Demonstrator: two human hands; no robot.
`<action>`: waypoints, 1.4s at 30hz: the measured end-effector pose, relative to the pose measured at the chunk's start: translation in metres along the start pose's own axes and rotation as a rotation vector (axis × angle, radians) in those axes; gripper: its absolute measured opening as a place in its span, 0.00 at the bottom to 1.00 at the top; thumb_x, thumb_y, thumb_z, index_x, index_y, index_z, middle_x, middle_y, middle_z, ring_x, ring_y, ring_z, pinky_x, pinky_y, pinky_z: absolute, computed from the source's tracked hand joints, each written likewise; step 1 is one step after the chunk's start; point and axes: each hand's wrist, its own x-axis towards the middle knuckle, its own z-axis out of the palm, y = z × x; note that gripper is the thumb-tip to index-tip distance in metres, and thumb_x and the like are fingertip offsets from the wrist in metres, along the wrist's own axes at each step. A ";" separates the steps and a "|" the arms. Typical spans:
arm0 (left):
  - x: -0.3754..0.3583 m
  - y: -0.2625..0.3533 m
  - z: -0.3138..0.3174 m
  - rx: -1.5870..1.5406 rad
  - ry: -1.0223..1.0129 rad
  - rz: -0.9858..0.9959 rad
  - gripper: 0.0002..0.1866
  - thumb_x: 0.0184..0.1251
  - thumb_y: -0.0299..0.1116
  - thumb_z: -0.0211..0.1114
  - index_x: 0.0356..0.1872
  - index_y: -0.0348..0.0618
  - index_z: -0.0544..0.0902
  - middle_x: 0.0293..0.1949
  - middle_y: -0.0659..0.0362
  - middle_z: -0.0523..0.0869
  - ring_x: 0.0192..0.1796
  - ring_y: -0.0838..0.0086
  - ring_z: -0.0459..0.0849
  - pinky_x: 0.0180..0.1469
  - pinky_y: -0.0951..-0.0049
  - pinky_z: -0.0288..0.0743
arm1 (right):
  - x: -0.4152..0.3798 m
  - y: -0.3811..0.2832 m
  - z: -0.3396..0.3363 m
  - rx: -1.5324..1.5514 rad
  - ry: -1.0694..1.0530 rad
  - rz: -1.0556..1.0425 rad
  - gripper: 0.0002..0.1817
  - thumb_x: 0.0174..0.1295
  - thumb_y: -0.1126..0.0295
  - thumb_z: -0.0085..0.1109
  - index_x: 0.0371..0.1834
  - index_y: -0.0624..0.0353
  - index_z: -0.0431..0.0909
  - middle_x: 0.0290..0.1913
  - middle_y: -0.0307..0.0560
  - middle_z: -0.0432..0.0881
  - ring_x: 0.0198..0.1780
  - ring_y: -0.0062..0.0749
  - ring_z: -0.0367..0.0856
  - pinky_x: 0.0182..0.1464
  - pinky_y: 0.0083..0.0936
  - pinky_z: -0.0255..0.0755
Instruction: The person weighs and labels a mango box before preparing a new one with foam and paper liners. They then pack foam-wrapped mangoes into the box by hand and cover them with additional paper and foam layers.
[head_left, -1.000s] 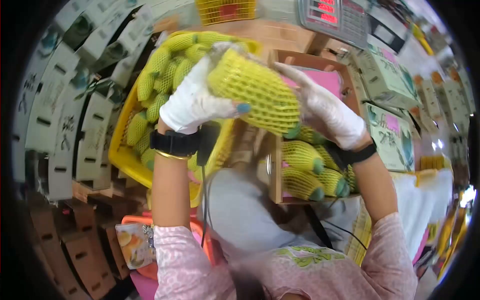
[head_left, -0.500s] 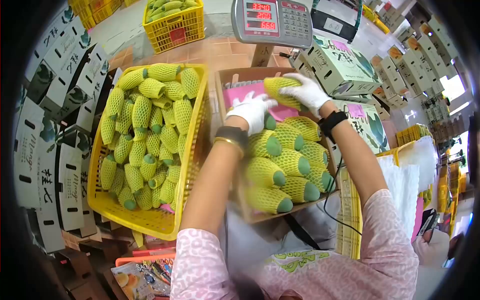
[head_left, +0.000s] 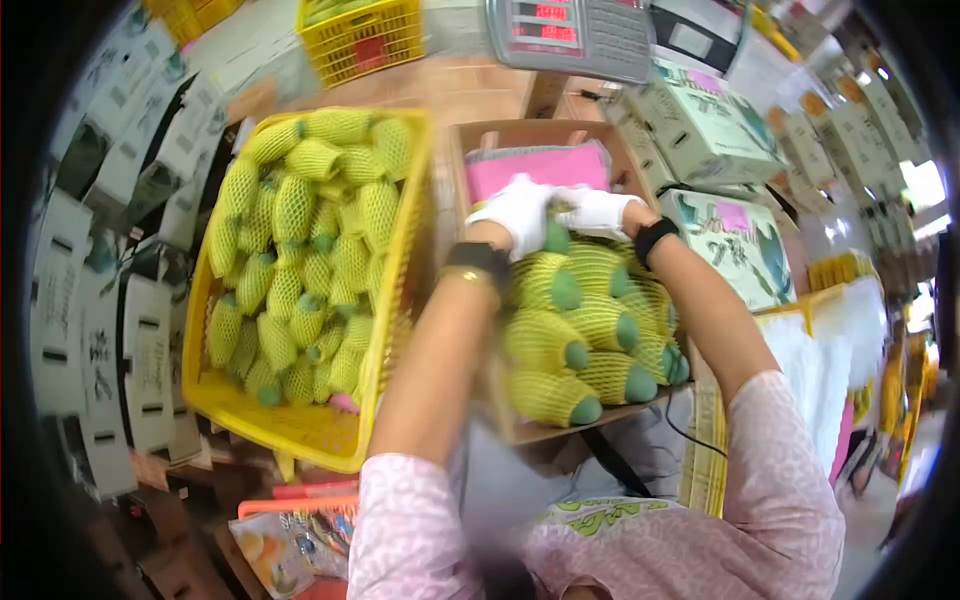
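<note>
Both hands wear white gloves and meet over the upper part of a cardboard box [head_left: 463,180]. My left hand [head_left: 513,212] is blurred, beside a mostly hidden green fruit [head_left: 556,238]. From the right, my right hand [head_left: 597,210] reaches in with its fingers bent toward the left one; what it holds is hidden. Several green mangoes in yellow foam nets [head_left: 602,322] fill the box below the hands. A pink sheet [head_left: 540,170] lies at the box's far end.
A yellow crate [head_left: 270,425] of netted mangoes stands to the left. Beyond the box is a scale display [head_left: 570,35]. Printed mango cartons [head_left: 710,125] are stacked at the right, with more along the left. Another yellow crate [head_left: 362,48] stands at the back.
My right hand has moved left and down to meet my left hand. The netted mango it held over the pink sheet is now mostly hidden. The view has shifted slightly.
</note>
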 end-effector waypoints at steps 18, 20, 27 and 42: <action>-0.243 -0.232 -0.007 0.522 0.246 -1.109 0.27 0.46 0.25 0.61 0.53 0.47 0.70 0.48 0.52 0.72 0.52 0.58 0.71 0.50 0.59 0.69 | -0.016 -0.002 -0.019 0.537 -0.067 0.198 0.35 0.55 0.73 0.60 0.66 0.59 0.55 0.62 0.48 0.65 0.58 0.27 0.67 0.57 0.20 0.63; -0.239 -0.239 0.010 0.663 0.220 -1.096 0.34 0.42 0.28 0.68 0.55 0.48 0.65 0.49 0.52 0.70 0.54 0.60 0.70 0.48 0.60 0.70 | -0.013 0.015 -0.007 0.611 -0.018 0.154 0.35 0.55 0.75 0.60 0.66 0.58 0.55 0.62 0.47 0.65 0.55 0.25 0.70 0.55 0.19 0.66; -0.245 -0.244 0.037 0.829 0.278 -1.054 0.13 0.56 0.30 0.54 0.44 0.49 0.72 0.43 0.57 0.73 0.47 0.66 0.73 0.43 0.61 0.69 | -0.016 0.017 -0.003 0.450 0.039 0.135 0.36 0.52 0.71 0.62 0.66 0.57 0.57 0.63 0.50 0.64 0.64 0.33 0.61 0.63 0.23 0.56; -0.292 -0.217 -0.008 0.013 0.765 -1.046 0.30 0.33 0.32 0.71 0.47 0.45 0.77 0.43 0.51 0.79 0.45 0.62 0.79 0.51 0.70 0.73 | -0.024 0.023 -0.010 0.251 0.125 0.080 0.36 0.50 0.66 0.63 0.64 0.54 0.59 0.64 0.54 0.62 0.66 0.40 0.58 0.63 0.28 0.56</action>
